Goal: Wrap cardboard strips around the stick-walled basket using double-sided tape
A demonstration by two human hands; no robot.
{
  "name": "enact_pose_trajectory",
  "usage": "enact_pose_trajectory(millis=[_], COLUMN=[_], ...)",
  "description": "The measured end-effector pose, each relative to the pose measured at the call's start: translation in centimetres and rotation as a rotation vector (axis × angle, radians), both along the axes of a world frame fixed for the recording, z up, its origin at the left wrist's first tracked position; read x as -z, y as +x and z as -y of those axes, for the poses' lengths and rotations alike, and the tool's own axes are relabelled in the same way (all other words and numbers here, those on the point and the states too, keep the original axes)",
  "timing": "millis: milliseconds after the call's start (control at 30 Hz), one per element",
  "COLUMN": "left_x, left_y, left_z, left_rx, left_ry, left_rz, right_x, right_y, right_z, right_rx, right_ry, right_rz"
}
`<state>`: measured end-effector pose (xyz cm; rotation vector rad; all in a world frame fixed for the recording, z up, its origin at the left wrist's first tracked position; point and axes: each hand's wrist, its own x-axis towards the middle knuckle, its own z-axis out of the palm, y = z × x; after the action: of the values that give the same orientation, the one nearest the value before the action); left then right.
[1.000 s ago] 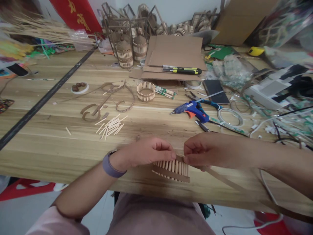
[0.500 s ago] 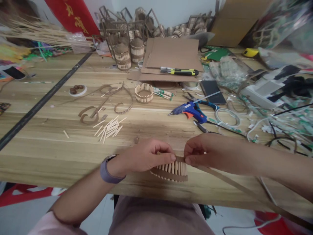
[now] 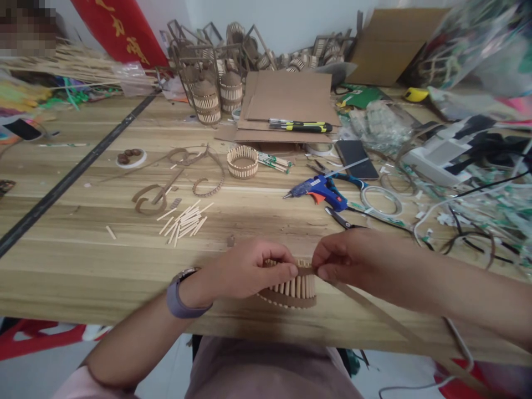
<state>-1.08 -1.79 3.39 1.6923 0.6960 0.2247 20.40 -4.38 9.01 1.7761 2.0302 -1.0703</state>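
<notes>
Close to the table's front edge, my left hand (image 3: 260, 271) grips the upper rim of a curved piece made of short wooden sticks (image 3: 295, 287) between brown bands. Its thumb and fingers pinch the upper band; part of the piece is hidden behind them. My right hand (image 3: 343, 257) pinches a long brown cardboard strip (image 3: 382, 313) at the right end of that rim. From there the strip trails down to the right, past the table edge. Loose wooden sticks (image 3: 187, 221) lie in a pile to the left, beyond my left hand.
A blue glue gun (image 3: 320, 188) and black-handled scissors (image 3: 338, 218) lie beyond my right hand. Farther back are a small stick ring (image 3: 243, 163), cardboard sheets (image 3: 286, 94) with cutters on top, and finished stick lanterns (image 3: 206, 102). Cables and scraps crowd the right side.
The view has shifted slightly. Both hands keep their pinch on the piece and strip, and the piece has tipped a little so more stick tops show above the rim.
</notes>
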Motion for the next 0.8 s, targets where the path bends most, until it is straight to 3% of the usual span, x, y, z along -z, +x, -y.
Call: enact_pose_trajectory(millis=[300,600,800], left_x=[0.1,0.1,0.0], left_y=[-0.1,-0.2,-0.3], left_z=[0.0,-0.2,-0.3], left_rx=[0.039,0.086,0.102], left_ry=[0.040,0.043,0.044], left_rz=[0.007,0.071,0.088], right_x=[-1.0,-0.5,-0.6], right_y=[-0.2,0.9,0.7], right_z=[0.8,1.2,1.3], right_rx=[0.024,-0.066,-0.124], right_ry=[0.030,-0.019,-0.043], right_rz=[-0.018,-0.225,-0.252])
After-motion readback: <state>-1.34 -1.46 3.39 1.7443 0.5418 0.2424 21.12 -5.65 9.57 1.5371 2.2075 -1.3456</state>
